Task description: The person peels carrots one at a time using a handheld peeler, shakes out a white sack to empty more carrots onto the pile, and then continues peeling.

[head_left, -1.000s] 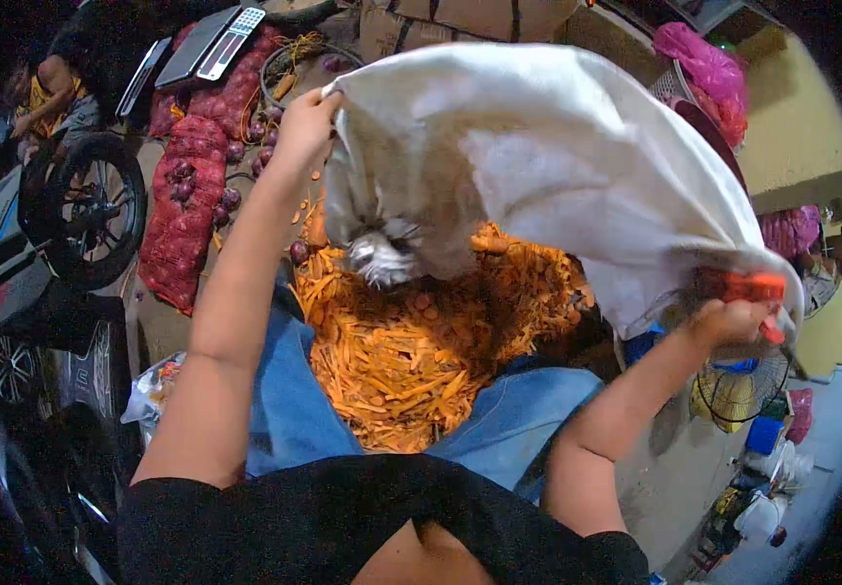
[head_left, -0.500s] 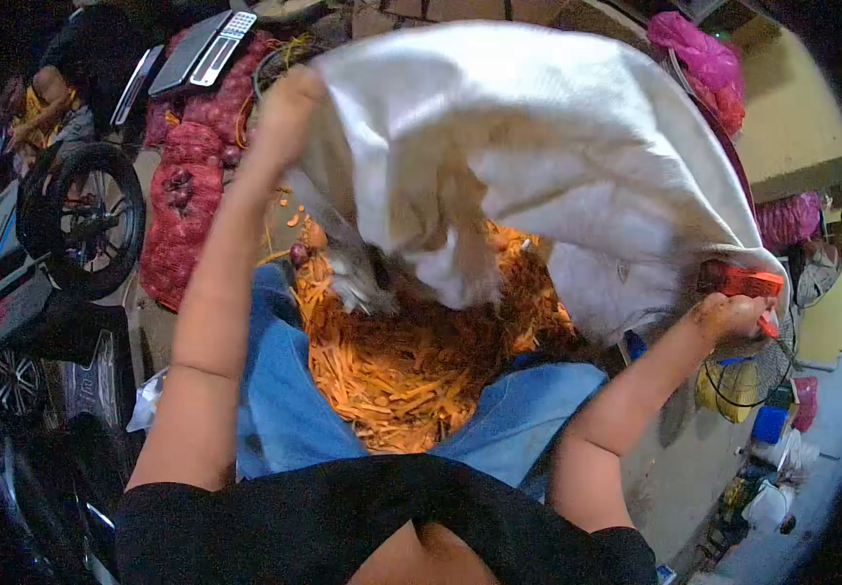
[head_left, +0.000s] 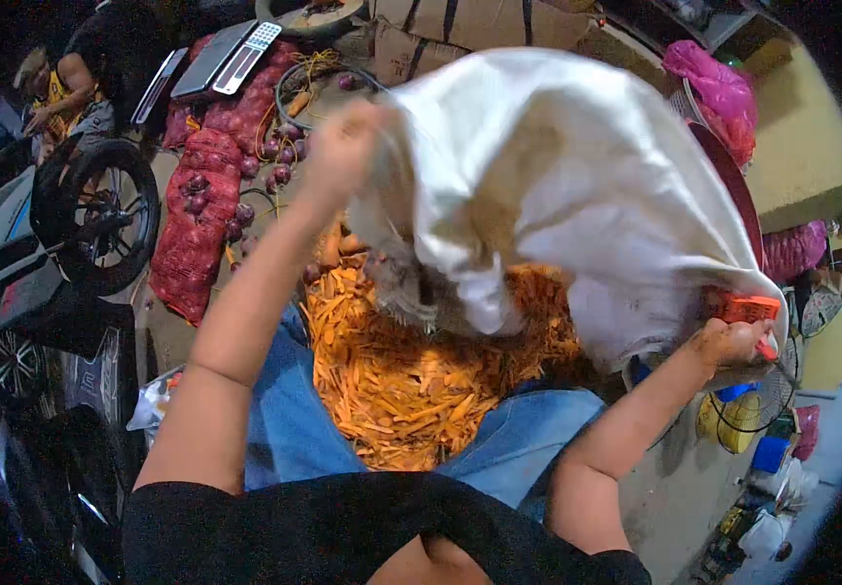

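Observation:
A large white sack [head_left: 577,146], stained brown in places, is spread between my two hands. My left hand [head_left: 346,146], blurred by motion, is closed on its upper left edge. At the lower right, my right hand [head_left: 731,341] is closed around the sack's edge together with an orange-red object [head_left: 747,309], whose kind I cannot make out. Under the sack, between my jeans-clad legs, lies a heap of orange carrot peelings [head_left: 411,400]. The sack covers the heap's far part.
Red net bags of onions [head_left: 192,244] lie at left, with a scale [head_left: 221,63] on top. Loose onions [head_left: 285,151] are scattered beside them. A motorbike wheel [head_left: 101,216] stands farther left, near another person [head_left: 60,93]. Cardboard [head_left: 431,34] lies at the back; a wire basket [head_left: 757,405] is at right.
My left hand has moved right and slightly down with the sack's edge, bringing the two hands closer together. The sack bunches more, and more loose onions show behind it.

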Motion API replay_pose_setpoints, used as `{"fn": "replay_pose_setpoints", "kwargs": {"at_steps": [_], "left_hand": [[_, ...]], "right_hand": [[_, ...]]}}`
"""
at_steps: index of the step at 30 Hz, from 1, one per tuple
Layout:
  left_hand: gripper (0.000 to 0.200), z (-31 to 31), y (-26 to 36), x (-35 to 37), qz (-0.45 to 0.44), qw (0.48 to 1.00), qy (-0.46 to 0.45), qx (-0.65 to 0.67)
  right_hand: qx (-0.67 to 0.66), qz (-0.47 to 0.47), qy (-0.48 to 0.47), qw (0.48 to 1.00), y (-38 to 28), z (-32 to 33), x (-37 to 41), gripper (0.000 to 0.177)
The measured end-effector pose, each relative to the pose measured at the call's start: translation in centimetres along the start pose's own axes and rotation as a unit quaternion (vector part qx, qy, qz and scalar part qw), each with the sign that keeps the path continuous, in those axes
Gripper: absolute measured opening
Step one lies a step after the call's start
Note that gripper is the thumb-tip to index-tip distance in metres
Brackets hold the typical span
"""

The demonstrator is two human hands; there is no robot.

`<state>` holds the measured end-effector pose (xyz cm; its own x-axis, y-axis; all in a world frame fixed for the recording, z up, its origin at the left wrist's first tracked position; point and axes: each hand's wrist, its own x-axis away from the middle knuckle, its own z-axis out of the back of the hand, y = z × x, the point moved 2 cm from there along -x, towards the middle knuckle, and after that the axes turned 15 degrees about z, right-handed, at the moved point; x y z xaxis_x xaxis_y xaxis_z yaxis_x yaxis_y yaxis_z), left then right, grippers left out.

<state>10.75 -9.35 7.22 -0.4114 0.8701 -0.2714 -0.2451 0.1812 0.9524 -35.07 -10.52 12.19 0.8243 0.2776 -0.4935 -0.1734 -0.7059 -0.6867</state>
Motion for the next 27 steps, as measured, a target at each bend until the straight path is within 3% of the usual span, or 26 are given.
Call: {"fn": "replay_pose_setpoints", "kwargs": {"at_steps": [1,2,4,5,6,8,9,10,12,14,15,16,17,19,20,21,23,24,25,26,27], "left_hand": [[0.019,1.2,1.4,-2.0,0.063,0.986,-0.054,0.148],[0.020,1.5,2.6,-1.4,0.082,0.976,-0.050,0.197],[0.018,0.1,-2.1,0.1,0.194,0.970,-0.087,-0.116],[0.016,-1.2,-4.0,1.4,0.045,0.976,-0.152,-0.148],[0.014,-1.6,-1.3,2.6,-0.018,0.982,-0.143,-0.121],[0.016,0.0,-0.5,-0.5,0.028,0.995,-0.085,0.034],[0.017,0.7,-0.3,-1.9,0.070,0.981,0.005,0.179],[0.018,1.6,1.1,-2.6,0.121,0.962,-0.008,0.246],[0.020,1.5,-1.7,-2.7,0.081,0.995,-0.034,0.035],[0.022,-1.2,-3.5,0.0,0.002,0.986,-0.145,-0.076],[0.023,-1.0,-1.4,0.8,0.050,0.986,-0.120,-0.108],[0.023,0.3,-0.1,-0.4,-0.041,0.995,0.034,-0.085],[0.026,2.3,-0.5,-2.8,0.011,0.993,0.073,0.092],[0.028,3.8,9.3,-0.6,0.056,0.962,-0.046,0.264],[0.030,3.4,11.7,-0.1,-0.057,0.939,-0.124,0.317],[0.030,3.4,10.8,-0.1,-0.055,0.938,-0.123,0.318],[0.024,2.4,6.3,-1.0,0.004,0.996,-0.091,0.018],[0.022,1.9,4.1,-1.7,0.034,0.988,-0.071,-0.135],[0.022,2.0,2.1,-2.7,0.036,0.988,-0.067,-0.133],[0.021,2.8,-0.1,-3.8,0.073,0.986,0.002,-0.152],[0.021,3.9,-1.5,-4.5,0.112,0.976,0.070,-0.172]], "right_hand": [[0.044,-0.024,0.078,0.996,-0.6,-0.4,0.2,0.038],[0.052,-0.026,0.080,0.995,-0.4,-0.3,0.4,0.038],[0.036,-0.005,0.079,0.996,-0.3,-0.2,0.5,0.037],[0.095,0.028,0.074,0.992,-0.4,0.1,0.7,0.036],[0.095,0.031,0.067,0.993,-0.6,-0.3,0.6,0.036],[0.076,0.078,0.065,0.992,-1.1,-0.8,1.3,0.037],[0.090,-0.027,0.088,0.992,-1.9,-1.1,1.9,0.039],[0.094,-0.027,0.089,0.991,-1.5,-0.8,1.6,0.039],[0.085,0.031,0.072,0.993,-0.8,-0.2,0.9,0.041],[0.066,0.039,0.069,0.995,-0.2,-0.6,0.9,0.041],[0.073,0.030,0.075,0.994,0.1,-0.5,0.8,0.036],[0.084,0.017,0.081,0.993,0.3,-0.3,0.9,0.032],[0.089,0.012,0.079,0.993,0.4,-0.1,1.3,0.032],[0.126,-0.004,0.073,0.989,-0.1,-0.3,2.0,0.035],[0.141,-0.009,0.070,0.987,-0.5,-0.6,2.2,0.037],[0.156,-0.013,0.066,0.985,-1.0,-0.9,2.3,0.039],[0.168,-0.022,0.061,0.984,-1.0,-1.2,2.6,0.039],[0.166,-0.022,0.058,0.984,-0.2,-0.6,2.4,0.039],[0.083,-0.027,0.012,0.996,1.1,0.1,1.6,0.038],[-0.002,-0.031,-0.034,0.999,1.8,0.3,1.1,0.036],[0.052,-0.040,-0.051,0.997,1.0,-0.4,1.7,0.039]]}}
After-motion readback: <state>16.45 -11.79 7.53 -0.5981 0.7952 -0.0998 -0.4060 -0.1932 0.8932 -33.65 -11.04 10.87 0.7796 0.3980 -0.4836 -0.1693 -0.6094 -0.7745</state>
